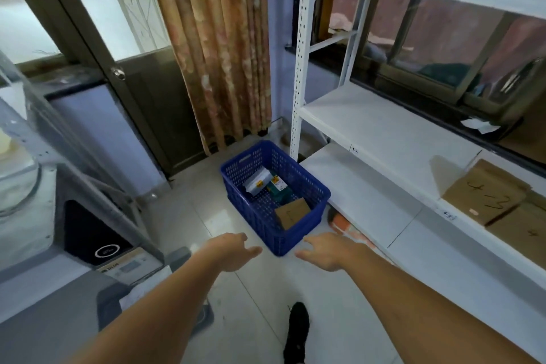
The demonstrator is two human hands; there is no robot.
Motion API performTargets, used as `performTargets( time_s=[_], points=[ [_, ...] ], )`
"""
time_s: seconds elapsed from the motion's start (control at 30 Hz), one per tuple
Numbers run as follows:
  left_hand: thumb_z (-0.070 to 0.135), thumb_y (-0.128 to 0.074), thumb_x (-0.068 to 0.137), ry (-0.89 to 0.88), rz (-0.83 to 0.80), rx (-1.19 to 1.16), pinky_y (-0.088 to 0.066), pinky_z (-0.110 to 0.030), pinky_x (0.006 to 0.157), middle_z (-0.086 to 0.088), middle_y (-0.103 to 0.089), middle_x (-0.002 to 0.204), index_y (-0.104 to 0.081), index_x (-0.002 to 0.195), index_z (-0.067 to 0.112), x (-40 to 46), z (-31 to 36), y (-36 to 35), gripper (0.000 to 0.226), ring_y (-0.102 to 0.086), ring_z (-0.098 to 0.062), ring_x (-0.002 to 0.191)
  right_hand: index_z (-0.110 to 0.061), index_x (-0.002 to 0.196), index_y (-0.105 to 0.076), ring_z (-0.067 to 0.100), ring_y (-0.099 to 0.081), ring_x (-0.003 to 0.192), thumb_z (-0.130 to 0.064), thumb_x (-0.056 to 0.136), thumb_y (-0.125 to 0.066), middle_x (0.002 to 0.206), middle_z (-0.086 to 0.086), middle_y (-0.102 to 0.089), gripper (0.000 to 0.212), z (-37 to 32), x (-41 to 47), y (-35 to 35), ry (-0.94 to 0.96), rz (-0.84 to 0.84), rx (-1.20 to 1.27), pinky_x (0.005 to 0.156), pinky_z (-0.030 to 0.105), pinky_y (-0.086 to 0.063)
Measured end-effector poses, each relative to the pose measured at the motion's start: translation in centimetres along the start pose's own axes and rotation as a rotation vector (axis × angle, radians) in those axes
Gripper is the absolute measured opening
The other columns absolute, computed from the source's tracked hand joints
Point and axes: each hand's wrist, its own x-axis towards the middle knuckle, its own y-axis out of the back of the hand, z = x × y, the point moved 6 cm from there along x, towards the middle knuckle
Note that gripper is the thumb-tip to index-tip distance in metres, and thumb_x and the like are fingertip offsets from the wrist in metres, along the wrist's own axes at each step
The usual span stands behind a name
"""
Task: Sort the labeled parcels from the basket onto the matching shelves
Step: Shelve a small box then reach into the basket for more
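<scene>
i am reaching both bare arms down toward the blue perforated plastic basket sitting on the pale tiled floor beside the white metal shelving unit. my left hand and my right hand are hovering just short of the basket's near corner, fingers loose and spread, grasping nothing.

the parcels are lying inside the basket: a flat brown cardboard box with a handwritten mark nearest me, a small green and white carton in the middle, and a silvery grey plastic mailer bag at the far side.

i am judging the cardboard box to be light and stiff, so pinching it across its two long edges should be holding it well. the mailer is looking soft and slick; i would be gathering it around its middle rather than by a corner. the carton is probably crushable, so a gentle hold on its sides.

more brown boxes with scrawled numbers are already resting on a shelf to my right.
</scene>
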Motion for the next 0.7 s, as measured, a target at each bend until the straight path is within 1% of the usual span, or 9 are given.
performTargets(
  time_s=[0.17,0.27,0.37,0.47,0.6,0.7],
  points=[
    [0.071,-0.035,0.097,0.013,-0.026,-0.009,-0.038,-0.04,0.113,-0.006,-0.044,0.155,-0.035,0.154,0.02,9.4,1.6,5.4,0.077,-0.044,-0.027,0.139,-0.017,0.159,-0.025,0.033,-0.033,0.146,-0.067,0.1,-0.029,0.163,0.014,-0.031,0.077,3.3,9.3,5.9,-0.002,-0.055,-0.017,0.115,0.047,-0.034],
    [0.07,-0.035,0.097,0.005,-0.027,0.009,-0.042,-0.04,0.109,-0.006,-0.049,0.151,-0.038,0.152,0.021,14.3,2.4,8.5,0.073,-0.049,-0.027,0.135,-0.02,0.161,-0.021,0.034,-0.029,0.149,-0.07,0.098,-0.029,0.165,0.012,-0.027,0.08,4.9,14.1,9.1,-0.005,-0.089,-0.034,0.116,0.047,-0.033],
    [0.071,-0.034,0.097,0.014,-0.058,0.016,-0.045,-0.041,0.105,-0.006,-0.052,0.148,-0.04,0.15,0.021,18.9,2.5,10.5,0.074,-0.051,-0.028,0.132,-0.022,0.161,-0.022,0.033,-0.032,0.147,-0.072,0.097,-0.029,0.163,0.011,-0.031,0.081,6.1,18.9,11.9,-0.005,-0.101,-0.045,0.114,0.046,-0.035],
    [0.071,-0.034,0.096,0.023,-0.097,0.021,-0.046,-0.041,0.104,-0.006,-0.053,0.146,-0.043,0.148,0.02,23.5,2.1,11.3,0.073,-0.052,-0.028,0.13,-0.022,0.159,-0.027,0.034,-0.037,0.143,-0.072,0.097,-0.029,0.16,0.013,-0.036,0.079,6.6,23.3,13.6,0.011,-0.124,-0.059,0.111,0.046,-0.038],
    [0.069,-0.035,0.097,-0.013,-0.176,0.042,-0.044,-0.042,0.105,-0.008,-0.053,0.146,-0.044,0.147,0.02,30.2,1.6,11.1,0.07,-0.052,-0.03,0.13,-0.024,0.155,-0.034,0.034,-0.043,0.138,-0.072,0.096,-0.03,0.155,0.012,-0.042,0.076,7.8,29.7,13.9,-0.001,-0.171,-0.055,0.106,0.046,-0.041],
    [0.071,-0.035,0.095,-0.047,-0.233,0.049,-0.048,-0.042,0.1,-0.007,-0.057,0.138,-0.047,0.142,0.025,36.9,0.9,9.3,0.067,-0.056,-0.03,0.121,-0.023,0.148,-0.042,0.034,-0.045,0.134,-0.071,0.096,-0.031,0.15,0.013,-0.047,0.072,8.9,35.4,12.9,-0.018,-0.218,-0.035,0.104,0.047,-0.042]
  ],
)
